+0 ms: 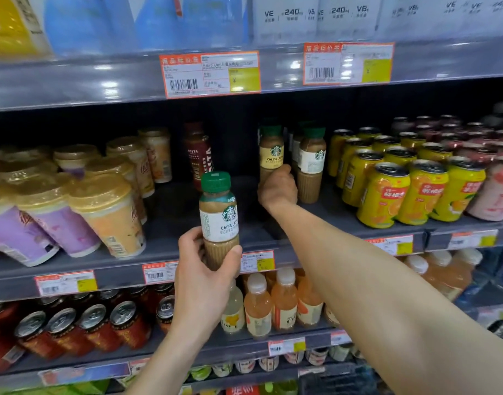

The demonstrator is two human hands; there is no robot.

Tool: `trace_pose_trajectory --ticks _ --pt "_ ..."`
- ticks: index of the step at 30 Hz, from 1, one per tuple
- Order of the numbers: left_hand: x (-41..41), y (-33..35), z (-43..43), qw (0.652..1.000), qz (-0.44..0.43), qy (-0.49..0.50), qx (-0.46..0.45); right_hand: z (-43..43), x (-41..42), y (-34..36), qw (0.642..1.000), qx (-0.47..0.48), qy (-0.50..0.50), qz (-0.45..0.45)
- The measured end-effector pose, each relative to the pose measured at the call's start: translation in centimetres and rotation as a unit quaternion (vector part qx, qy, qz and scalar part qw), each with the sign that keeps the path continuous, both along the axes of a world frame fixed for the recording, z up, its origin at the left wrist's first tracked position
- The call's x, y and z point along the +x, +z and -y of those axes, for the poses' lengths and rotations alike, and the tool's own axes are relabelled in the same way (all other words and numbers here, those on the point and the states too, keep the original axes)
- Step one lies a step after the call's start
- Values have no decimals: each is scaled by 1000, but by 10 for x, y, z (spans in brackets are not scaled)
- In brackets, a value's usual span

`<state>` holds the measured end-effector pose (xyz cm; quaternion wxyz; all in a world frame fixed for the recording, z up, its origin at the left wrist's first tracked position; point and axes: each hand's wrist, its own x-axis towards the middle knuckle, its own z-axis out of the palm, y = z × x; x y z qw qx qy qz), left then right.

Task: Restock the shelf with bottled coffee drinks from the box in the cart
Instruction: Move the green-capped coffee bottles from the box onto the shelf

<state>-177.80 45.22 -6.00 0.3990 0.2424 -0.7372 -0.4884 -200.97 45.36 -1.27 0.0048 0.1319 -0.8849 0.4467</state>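
Lighting: bright and even, falling from above and in front. White glare spots run along the glossy grey plastic price rail (pixel 107 81).
Shadow: the rear of the middle grey metal shelf (pixel 170 206) is dark.
Focus: the green-capped clear plastic coffee bottle (pixel 219 220) at centre is legible. The purple and orange lidded paper cups (pixel 73 212) at the shelf's left edge are smeared, and the top row is soft.
Distortion: wide-angle, with shelf edges bowed and slanting toward the corners.

The left hand (pixel 207 269) round the caffe latte bottle (pixel 219 220); right arm (pixel 358 266) outstretched (right hand (pixel 277 189) round the cheese latte bottle (pixel 271 155)).
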Motion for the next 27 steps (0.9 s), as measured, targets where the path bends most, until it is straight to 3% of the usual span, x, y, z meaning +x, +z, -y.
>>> trace_pose_trajectory --ticks 18,22,27 --pt "2 5 -3 1000 16 -14 -1 -1 7 7 999 -4 -18 49" --pt "-4 10 -12 1000 12 -29 -4 -30 42 10 996 -74 20 41" --pt "-12 11 -25 999 16 -44 3 -97 106 -1 961 -254 103 26"
